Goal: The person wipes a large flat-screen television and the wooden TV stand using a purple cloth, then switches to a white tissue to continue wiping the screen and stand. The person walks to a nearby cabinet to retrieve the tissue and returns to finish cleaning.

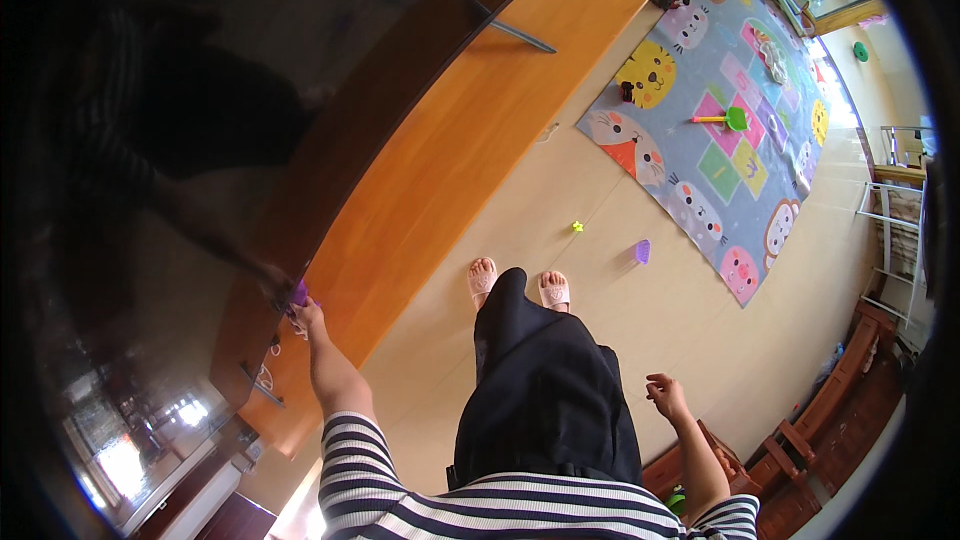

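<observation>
My left hand (306, 313) grips a purple cloth (299, 292) at the lower edge of a large flat-screen television (247, 187). The dark, glossy screen reflects my arm and striped sleeve. Beneath it runs a long orange-brown wooden cabinet top (420, 210), on which a metal stand leg (525, 37) rests near the far end. A second stand leg (262, 388) is close to my left forearm, with a pale looped cable (265, 376) beside it. My right hand (666, 394) hangs out to the right over the floor, holding nothing, its fingers loosely bent and apart.
On the tiled floor (600, 315) lie a small yellow-green toy (577, 226) and a purple toy basket (642, 252). A play mat (660, 142) with animal faces bears a green toy shovel (736, 119). Dark wooden furniture (840, 397) stands at the lower right.
</observation>
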`<action>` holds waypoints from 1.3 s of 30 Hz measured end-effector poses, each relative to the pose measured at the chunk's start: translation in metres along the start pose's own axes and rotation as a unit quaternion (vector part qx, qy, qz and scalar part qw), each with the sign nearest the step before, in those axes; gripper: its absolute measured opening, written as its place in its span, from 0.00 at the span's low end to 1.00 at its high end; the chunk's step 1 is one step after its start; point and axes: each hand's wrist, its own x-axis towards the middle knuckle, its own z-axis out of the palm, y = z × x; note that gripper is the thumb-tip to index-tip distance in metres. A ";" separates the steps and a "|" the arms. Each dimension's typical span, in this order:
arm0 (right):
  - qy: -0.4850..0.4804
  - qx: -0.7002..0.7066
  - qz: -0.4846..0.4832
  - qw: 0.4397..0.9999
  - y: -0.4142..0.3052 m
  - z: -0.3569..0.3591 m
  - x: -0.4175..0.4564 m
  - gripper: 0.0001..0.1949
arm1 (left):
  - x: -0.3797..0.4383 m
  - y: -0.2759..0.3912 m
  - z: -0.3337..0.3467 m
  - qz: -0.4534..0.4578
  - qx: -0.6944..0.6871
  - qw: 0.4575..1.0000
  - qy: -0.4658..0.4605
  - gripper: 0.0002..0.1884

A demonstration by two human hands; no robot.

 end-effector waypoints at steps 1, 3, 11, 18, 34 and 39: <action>-0.002 -0.002 -0.006 1.000 -0.001 -0.002 0.002 0.15 | 0.024 -0.010 -0.002 0.006 0.011 1.000 -0.026 0.31; 0.001 -0.006 -0.015 1.000 -0.007 -0.006 0.005 0.15 | 0.042 -0.017 0.000 -0.006 0.017 0.998 -0.054 0.32; 0.022 -0.028 0.009 0.999 -0.005 -0.006 0.007 0.15 | -0.009 0.039 -0.033 -0.149 -0.125 0.981 -0.019 0.36; -0.014 -0.033 -0.009 0.999 -0.017 0.010 0.005 0.15 | -0.028 0.099 0.000 0.123 -0.020 0.992 0.026 0.40; 0.005 -0.035 -0.048 0.998 -0.002 -0.055 -0.032 0.15 | -0.272 0.073 -0.091 -0.001 -0.649 0.476 -0.593 0.22; 0.010 -0.059 -0.053 0.997 0.011 -0.100 -0.026 0.17 | -0.370 0.045 -0.168 0.009 -0.667 0.278 -0.691 0.30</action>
